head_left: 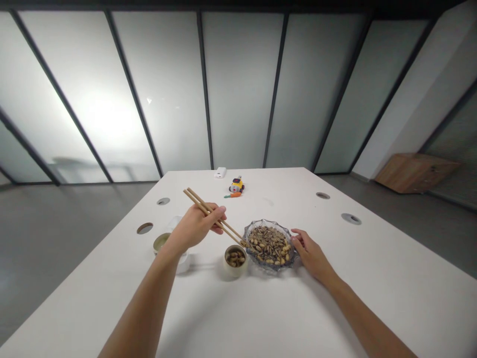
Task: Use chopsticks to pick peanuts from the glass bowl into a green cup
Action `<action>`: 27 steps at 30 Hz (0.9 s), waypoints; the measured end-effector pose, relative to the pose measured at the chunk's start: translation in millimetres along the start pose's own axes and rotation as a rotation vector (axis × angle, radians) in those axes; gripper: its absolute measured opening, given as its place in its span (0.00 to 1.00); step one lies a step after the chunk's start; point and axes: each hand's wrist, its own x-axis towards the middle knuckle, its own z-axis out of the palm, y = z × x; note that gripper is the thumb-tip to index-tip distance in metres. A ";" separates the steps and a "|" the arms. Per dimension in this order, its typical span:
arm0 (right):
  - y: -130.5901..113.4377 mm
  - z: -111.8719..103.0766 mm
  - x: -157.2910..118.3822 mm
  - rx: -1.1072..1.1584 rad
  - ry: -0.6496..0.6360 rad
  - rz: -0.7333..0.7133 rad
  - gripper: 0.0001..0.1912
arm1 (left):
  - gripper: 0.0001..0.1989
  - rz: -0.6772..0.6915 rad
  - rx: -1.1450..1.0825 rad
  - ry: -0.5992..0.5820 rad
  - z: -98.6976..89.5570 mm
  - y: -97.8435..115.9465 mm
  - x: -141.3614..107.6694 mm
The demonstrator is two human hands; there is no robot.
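My left hand (203, 222) is closed round a pair of wooden chopsticks (197, 200). Their tips reach the left rim of a clear glass bowl (274, 267), where something small and brown shows between them. Sunflower seeds and larger pale nuts (269, 243) fill this bowl. At its right rim, my right hand (306, 251) rests with the fingers touching the glass. A small round cup (234, 271) with brown nuts inside stands just left of the bowl, below the chopsticks.
Behind my left forearm are a greenish cup (161, 242) and a white container (183, 264), both partly hidden. Farther back on the white table (268, 308) lie a yellow toy vehicle (237, 184), an orange carrot-shaped item (233, 195) and a white box (220, 172).
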 end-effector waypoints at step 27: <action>-3.8 -0.2 0.0 0.009 0.007 -0.026 0.24 | 0.17 0.229 0.173 -0.087 83.5 -14.4 4.8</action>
